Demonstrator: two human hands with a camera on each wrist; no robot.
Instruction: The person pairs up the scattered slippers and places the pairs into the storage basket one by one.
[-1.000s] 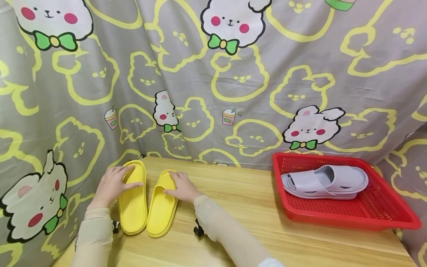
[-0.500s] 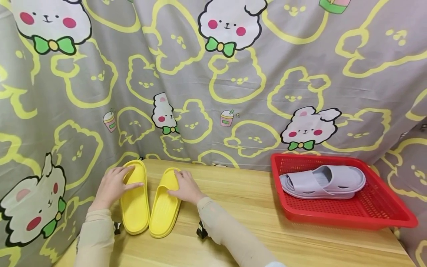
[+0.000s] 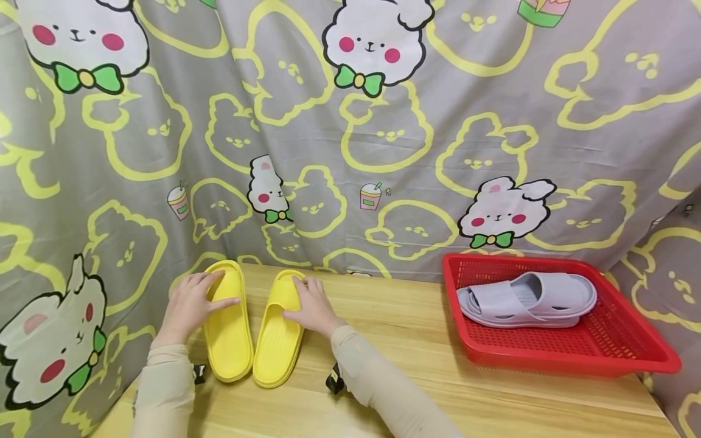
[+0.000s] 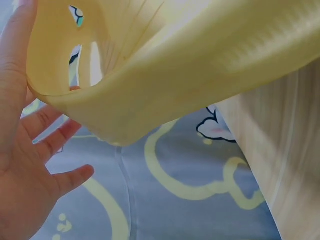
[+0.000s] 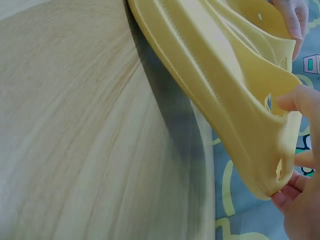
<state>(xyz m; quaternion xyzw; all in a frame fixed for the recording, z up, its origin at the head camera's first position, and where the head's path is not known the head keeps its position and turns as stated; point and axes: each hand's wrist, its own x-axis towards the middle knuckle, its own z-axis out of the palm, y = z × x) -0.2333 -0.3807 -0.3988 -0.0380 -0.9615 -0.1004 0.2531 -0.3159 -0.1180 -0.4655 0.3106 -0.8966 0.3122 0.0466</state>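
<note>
A pair of yellow slippers stands side by side on the wooden table, toes pointing away from me. My left hand [image 3: 188,307] holds the left yellow slipper [image 3: 229,350] by its strap, thumb across the top and fingers along the outer side. In the left wrist view that slipper [image 4: 175,85] shows side holes, and the fingers are spread beside its strap. The right yellow slipper [image 3: 278,356] is pinched at its strap and toe by my right hand [image 3: 317,307]. From the right wrist, thumb and fingertips sit around its holed front [image 5: 272,145].
At the right of the table [image 3: 383,340] stands a red mesh basket [image 3: 547,360] with grey slippers [image 3: 526,298] in it, one laid on another. A patterned grey curtain [image 3: 405,231] hangs behind and at the left. Small black devices [image 3: 335,380] show beneath the wrists.
Both yellow slippers have shifted a little to the right together with the hands holding them, and the gap between their toes looks slightly wider. The head view has drifted slightly.
</note>
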